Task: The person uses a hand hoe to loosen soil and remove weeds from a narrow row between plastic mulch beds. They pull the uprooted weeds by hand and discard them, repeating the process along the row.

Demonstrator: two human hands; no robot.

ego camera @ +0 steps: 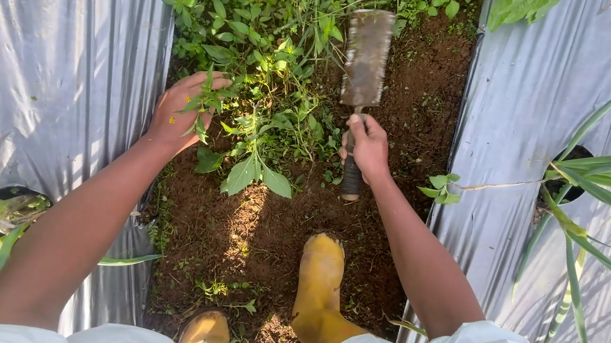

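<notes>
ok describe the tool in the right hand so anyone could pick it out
Look at the strip of brown soil between the two silver plastic sheets. Above the yellow boot, the right hand holds a flat rectangular blade, rusty and soil-caked, the only metal thing among the green weeds.

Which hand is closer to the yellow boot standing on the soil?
Right. The right hand, gripping the flat-bladed tool, sits almost directly above the yellow boot. The left hand grasps weeds farther off to the boot's upper left.
</notes>
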